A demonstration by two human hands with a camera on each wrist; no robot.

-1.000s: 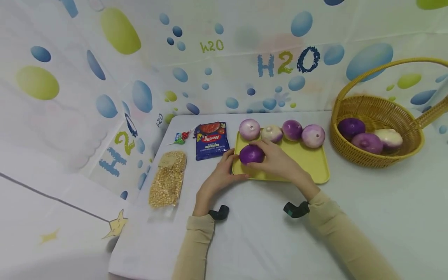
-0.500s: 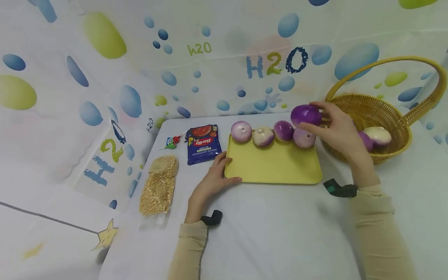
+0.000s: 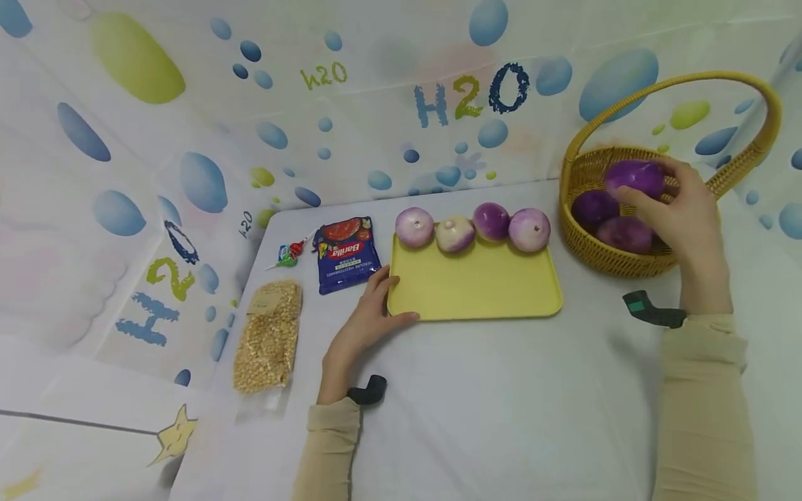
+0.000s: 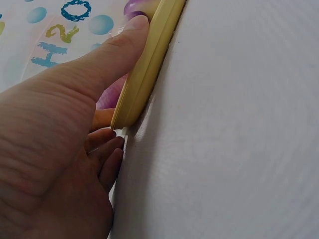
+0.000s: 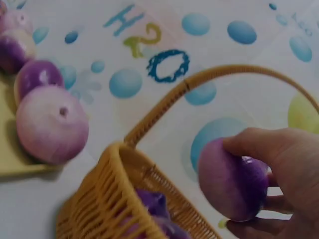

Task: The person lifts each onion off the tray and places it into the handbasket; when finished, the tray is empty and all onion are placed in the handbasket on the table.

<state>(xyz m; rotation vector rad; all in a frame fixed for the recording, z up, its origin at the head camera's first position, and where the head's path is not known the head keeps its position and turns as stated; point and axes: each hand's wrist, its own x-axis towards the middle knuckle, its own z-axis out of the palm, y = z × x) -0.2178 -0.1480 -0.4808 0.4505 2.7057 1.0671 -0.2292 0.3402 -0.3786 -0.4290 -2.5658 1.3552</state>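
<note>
My right hand holds a purple onion over the wicker basket, thumb on one side and fingers on the other. In the right wrist view, the onion shows a pale half and a dark purple half. Inside the basket lie a dark onion and a lighter purple onion; the right hand hides part of the interior. With thumb at the front edge and fingers at the left edge, my left hand grips the corner of the yellow tray.
Several onions line the tray's back edge. Left of the tray lie a blue Barilla pouch, lollipops and a clear bag of yellow kernels. The basket's tall handle arches above it. A patterned cloth hangs behind.
The right hand has lifted the purple onion off the tray and carried it right, over the basket. The left hand has stayed at the tray's corner. The head view has shifted.
</note>
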